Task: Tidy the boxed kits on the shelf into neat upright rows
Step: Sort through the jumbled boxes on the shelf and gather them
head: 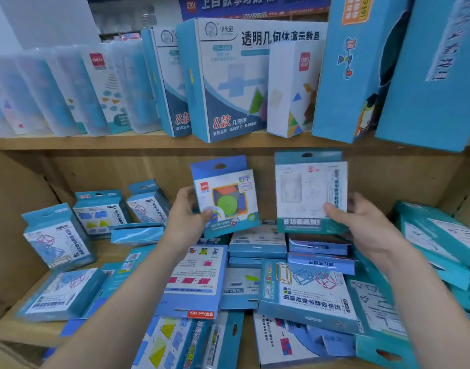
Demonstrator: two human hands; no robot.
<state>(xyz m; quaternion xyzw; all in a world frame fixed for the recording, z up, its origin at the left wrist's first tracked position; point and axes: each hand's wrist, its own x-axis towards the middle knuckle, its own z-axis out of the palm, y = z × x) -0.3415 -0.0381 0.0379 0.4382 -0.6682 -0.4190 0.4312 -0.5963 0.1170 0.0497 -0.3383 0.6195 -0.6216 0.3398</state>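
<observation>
Hands, frame centre: left hand [187,211] pinches green-disc kit [225,198] upright; right hand [361,222] grips white-faced kit [309,193] upright, fingers curled; bare shelf back [122,169] behind

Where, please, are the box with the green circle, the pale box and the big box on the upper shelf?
box with the green circle [229,206], head view, on the green circle.
pale box [305,190], head view, middle of its front.
big box [228,83], head view, middle of its front.
</observation>
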